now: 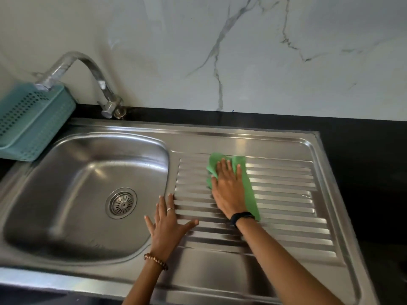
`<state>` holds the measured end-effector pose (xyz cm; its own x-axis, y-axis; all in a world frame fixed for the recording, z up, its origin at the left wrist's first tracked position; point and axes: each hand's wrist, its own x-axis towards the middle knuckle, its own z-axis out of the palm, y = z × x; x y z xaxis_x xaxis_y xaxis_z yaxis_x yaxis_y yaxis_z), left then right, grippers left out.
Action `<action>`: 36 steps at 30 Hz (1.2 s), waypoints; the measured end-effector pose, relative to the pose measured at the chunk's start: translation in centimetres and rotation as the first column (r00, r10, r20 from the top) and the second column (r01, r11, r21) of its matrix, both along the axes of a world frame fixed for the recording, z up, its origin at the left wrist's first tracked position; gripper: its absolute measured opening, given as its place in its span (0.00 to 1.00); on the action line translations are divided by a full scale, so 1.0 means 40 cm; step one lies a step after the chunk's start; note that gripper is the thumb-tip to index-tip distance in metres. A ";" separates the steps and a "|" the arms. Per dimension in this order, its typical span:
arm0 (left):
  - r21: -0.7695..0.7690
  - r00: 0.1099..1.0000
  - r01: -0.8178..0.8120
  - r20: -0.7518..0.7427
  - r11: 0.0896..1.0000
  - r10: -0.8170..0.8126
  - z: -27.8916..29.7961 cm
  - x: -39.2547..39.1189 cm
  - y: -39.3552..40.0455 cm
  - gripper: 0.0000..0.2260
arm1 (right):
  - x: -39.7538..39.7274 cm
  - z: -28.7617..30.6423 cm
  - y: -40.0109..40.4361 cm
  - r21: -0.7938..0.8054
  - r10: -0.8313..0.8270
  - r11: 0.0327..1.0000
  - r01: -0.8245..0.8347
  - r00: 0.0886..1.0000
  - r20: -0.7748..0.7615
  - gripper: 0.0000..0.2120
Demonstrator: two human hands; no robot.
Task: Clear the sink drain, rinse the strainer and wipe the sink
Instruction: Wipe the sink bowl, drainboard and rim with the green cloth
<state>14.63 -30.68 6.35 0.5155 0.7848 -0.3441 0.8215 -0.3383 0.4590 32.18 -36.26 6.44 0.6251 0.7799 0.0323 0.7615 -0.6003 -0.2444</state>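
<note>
- The right hand (228, 186) is laid flat, fingers straight, on a green cloth (247, 188), which is pressed against the ribbed drainboard (286, 194); nothing is curled round or pinched.
- The left hand (168, 225) is spread open, palm down, on the near left part of the drainboard, just beside the basin (88, 172), apparently as a brace.
- The cloth is judged light, thin and limp: it is bunched at its far edge and trails flat toward the wrist, so it is best driven by palm pressure over its middle, or gathered at the bunched end if it must be lifted.
- On wet steel the cloth is likely to slide easily and to catch slightly on the ridges.
- The sink is brushed stainless steel, hard and glossy, with a rounded rectangular basin and parallel raised ribs on the drainboard.
- The strainer (121, 203) is seated in the drain at the basin floor; it is a round metal disc with radial slots, probably small, stiff and slippery.
- A curved chrome tap (97, 78) stands behind the basin, and a perforated teal plastic basket (33, 119) rests at the left, on the dark counter (363, 172) under a veined marble-look wall.
</note>
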 end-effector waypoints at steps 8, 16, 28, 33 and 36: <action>0.012 0.996 -0.037 -0.077 0.999 0.038 -0.005 0.013 -0.002 0.47 | -0.162 0.004 0.272 -0.084 0.436 0.897 -0.434 0.900 0.006 0.24; 0.002 0.992 -0.091 -0.086 0.996 0.091 0.003 0.004 -0.013 0.52 | -0.121 -0.025 0.199 -0.077 0.548 0.834 -0.546 0.837 -0.001 0.25; 0.162 0.956 0.286 -0.111 0.945 -0.270 0.039 0.085 -0.133 0.36 | 0.083 -0.013 -0.152 -0.054 0.301 0.952 -0.300 0.953 0.017 0.23; 0.106 0.880 0.475 -0.067 0.874 -0.470 0.041 0.205 -0.279 0.35 | 0.202 -0.006 -0.348 -0.061 -0.028 0.998 0.031 0.998 0.050 0.24; 0.041 0.862 0.506 -0.050 0.861 -0.504 0.039 0.252 -0.337 0.33 | 0.251 0.008 -0.418 -0.131 -0.172 0.974 0.183 0.981 0.090 0.25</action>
